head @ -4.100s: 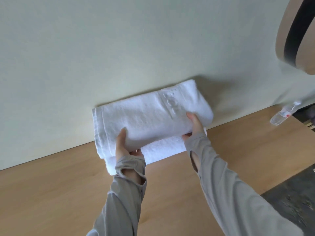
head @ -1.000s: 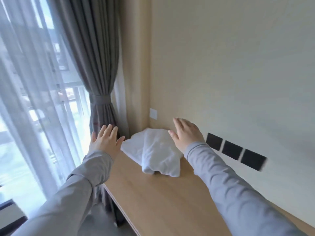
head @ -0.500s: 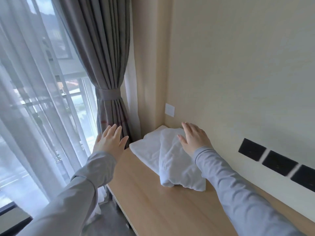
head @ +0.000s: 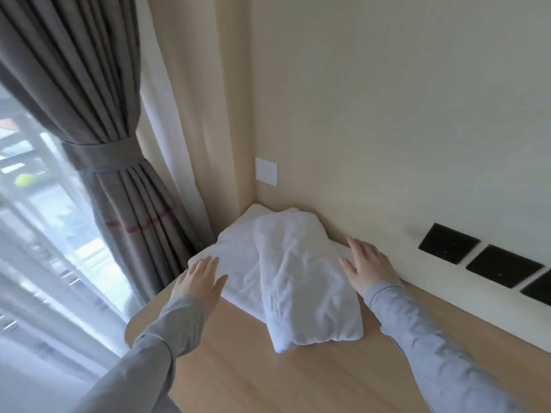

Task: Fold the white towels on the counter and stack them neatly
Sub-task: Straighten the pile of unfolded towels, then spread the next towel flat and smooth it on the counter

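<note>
The crumpled white towel lies on a flatter towel in the corner of the counter, between my hands. My left hand is at the flatter towel's near edge and my right hand is just beside the crumpled one. Both have straight, spread fingers and grip nothing.

Soft daylight enters through the window at left, bright and washed out there. The sheer curtain looks motion-blurred, perhaps. Wide-angle bending shows at the edges; shadows are faint.
</note>
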Motion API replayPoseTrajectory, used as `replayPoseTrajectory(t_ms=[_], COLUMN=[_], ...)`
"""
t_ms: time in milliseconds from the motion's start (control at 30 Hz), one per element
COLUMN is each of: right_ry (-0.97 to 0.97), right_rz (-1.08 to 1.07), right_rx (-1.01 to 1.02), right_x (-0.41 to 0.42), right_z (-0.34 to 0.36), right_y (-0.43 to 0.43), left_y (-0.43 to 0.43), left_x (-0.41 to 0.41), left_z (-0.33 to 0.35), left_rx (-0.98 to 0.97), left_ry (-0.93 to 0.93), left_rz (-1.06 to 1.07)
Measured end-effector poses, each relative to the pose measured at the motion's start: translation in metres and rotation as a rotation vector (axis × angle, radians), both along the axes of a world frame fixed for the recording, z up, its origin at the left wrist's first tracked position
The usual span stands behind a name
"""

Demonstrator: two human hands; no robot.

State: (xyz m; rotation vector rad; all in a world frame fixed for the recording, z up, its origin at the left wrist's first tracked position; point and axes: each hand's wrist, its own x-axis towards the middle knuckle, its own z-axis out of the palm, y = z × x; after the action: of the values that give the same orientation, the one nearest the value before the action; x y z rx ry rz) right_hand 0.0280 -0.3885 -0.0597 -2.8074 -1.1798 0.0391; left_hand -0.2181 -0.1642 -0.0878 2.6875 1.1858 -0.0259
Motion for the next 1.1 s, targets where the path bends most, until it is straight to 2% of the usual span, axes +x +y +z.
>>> replayPoseTrajectory(t_ms=[233, 333, 400, 633, 733, 833, 1000, 1100], right_ry=[0.188, 0.362, 0.467, 0.685, 0.679, 0.549, 0.393, 0.402], right_rz=[-0.292, -0.413, -0.506, -0.795, -0.874, -0.902, -0.878, -0.866], right_rx=[-0.08, -0.112, -0.087, 0.082, 0.146, 0.147, 0.014, 0.018], right_x=[0.013, 0.018, 0.021, 0.021, 0.017, 0.01, 0.0, -0.001], right_z=[-0.059, -0.084, -0.097, -0.127, -0.135, -0.135, -0.131, -0.128], right_y=[0.017, 0.032, 0.037, 0.047, 0.053, 0.058, 0.062, 0.063], left_y=[0.079, 0.107, 0.129, 0.168, 0.164, 0.157, 0.155, 0.154], left_x=[0.047, 0.066, 0.074, 0.089, 0.088, 0.088, 0.093, 0.091], left_z=[-0.069, -0.087, -0.097, -0.132, -0.139, -0.142, -0.136, -0.126], left_rx=[-0.233, -0.253, -0.271, -0.375, -0.294, -0.26, -0.469, -0.527], left_ry=[-0.033, -0.096, -0.106, -0.013, -0.03, -0.038, 0.014, -0.026], left_rz=[0.01, 0.131, 0.201, 0.241, 0.227, 0.207, 0.279, 0.281])
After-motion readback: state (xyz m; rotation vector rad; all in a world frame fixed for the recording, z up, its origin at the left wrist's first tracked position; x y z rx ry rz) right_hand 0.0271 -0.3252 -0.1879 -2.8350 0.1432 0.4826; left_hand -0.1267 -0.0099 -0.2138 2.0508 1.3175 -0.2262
